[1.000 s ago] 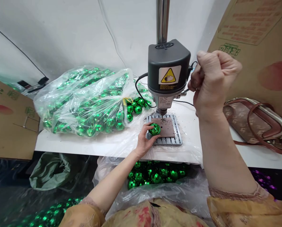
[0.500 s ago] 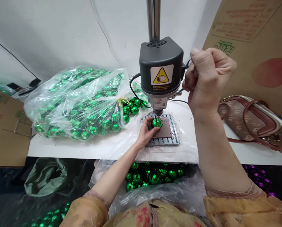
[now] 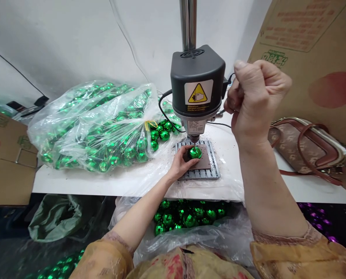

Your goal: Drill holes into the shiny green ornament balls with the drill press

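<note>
My left hand (image 3: 182,162) curls its thumb and fingers around a shiny green mirrored ball (image 3: 195,152). The ball rests on a brown board (image 3: 206,162) on the slotted metal base (image 3: 215,170) of a small drill press (image 3: 197,81). Right above the ball is the drill's chuck (image 3: 194,138); whether the bit touches the ball is hard to see. My right hand (image 3: 252,97) is raised in a fist at the machine's right side, closed on its lever, of which only a short metal stub shows; the rest is hidden by the fingers.
A tied clear bag (image 3: 94,128) of green balls lies left, with loose green balls (image 3: 165,135) beside it. Below the table edge, more balls (image 3: 190,217) sit in plastic. A handbag (image 3: 309,145) and a carton (image 3: 309,58) stand right. Dark shavings dot the white table (image 3: 83,182).
The green ball has shifted slightly to the right under the chuck, with the fingers of my left hand still at its side. My right fist has hardly moved.
</note>
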Available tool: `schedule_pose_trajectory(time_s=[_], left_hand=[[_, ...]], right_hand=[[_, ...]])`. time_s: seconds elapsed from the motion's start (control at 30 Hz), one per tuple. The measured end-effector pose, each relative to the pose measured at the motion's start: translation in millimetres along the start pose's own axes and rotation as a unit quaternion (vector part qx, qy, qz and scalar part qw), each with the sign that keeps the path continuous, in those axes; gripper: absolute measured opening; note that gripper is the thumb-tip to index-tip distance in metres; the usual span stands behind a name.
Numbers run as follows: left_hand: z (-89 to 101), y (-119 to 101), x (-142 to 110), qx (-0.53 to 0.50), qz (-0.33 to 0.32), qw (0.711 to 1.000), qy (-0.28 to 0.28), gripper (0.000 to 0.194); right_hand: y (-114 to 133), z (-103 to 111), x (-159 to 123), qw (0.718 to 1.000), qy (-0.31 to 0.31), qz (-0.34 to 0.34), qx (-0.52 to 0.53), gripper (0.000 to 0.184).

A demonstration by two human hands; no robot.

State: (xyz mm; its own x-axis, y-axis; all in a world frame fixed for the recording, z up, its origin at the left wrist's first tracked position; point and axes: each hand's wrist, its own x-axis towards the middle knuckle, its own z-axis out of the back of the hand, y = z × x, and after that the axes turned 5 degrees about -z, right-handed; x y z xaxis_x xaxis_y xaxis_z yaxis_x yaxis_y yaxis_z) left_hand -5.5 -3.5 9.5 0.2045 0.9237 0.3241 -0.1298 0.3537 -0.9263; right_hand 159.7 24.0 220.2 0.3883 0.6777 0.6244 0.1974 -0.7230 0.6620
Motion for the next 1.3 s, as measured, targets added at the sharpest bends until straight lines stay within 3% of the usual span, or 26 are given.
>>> schedule_pose_trajectory(time_s=[0.5,0.7,0.87,1.03,1.3], left_hand=[[0.1,2,1,-0.007,0.009,1.0,-0.003,0.059],[-0.3,4,0,-0.01,0.005,1.0,0.008,0.056],[-0.1,5,-1,-0.014,0.008,1.0,0.006,0.055],[-0.6,2,-1,-0.022,0.012,1.0,0.002,0.056],[-0.9,3,-1,-0.024,0.007,1.0,-0.005,0.057]], right_hand=[[-5,9,-33,0.995,-0.019,0.099,-0.005,0.05],[-28,27,-51,0.981,0.023,0.194,-0.003,0.054],[-38,38,-59,0.979,0.041,0.202,-0.002,0.053],[-42,43,-63,0.962,0.066,0.266,-0.016,0.046],[-50,48,-65,0.949,0.092,0.3,-0.006,0.044]])
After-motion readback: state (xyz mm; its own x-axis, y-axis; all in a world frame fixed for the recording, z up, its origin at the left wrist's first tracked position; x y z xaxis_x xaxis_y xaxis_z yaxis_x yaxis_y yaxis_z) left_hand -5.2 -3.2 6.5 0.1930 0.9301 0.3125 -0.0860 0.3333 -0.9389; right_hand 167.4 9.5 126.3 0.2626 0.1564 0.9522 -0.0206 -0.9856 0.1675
